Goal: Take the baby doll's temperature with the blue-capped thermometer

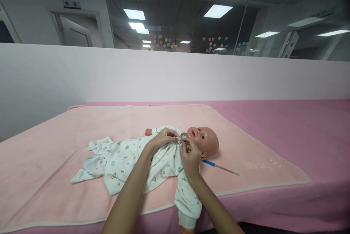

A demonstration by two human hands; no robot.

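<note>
A baby doll (pixel 209 141) lies on its back with its head to the right and its face up. It wears white printed baby clothes (pixel 123 153) with small coloured figures. At the neck, my left hand (pixel 165 137) pinches the front edge of the clothes between thumb and fingers. Right beside it, with its fingers curled, my right hand (pixel 191 157) pinches the same neck opening close to the doll's chin. A small round fastener (pixel 179 141) shows between the fingertips; whether it is fastened I cannot tell. Both hands partly cover the collar.
Under the doll is a peach blanket (pixel 259 157) on a pink table cover (pixel 308 139). A thin glass thermometer (pixel 224 168) with a blue end lies by the doll's head. Behind the table rises a white partition (pixel 175 77), with windows above.
</note>
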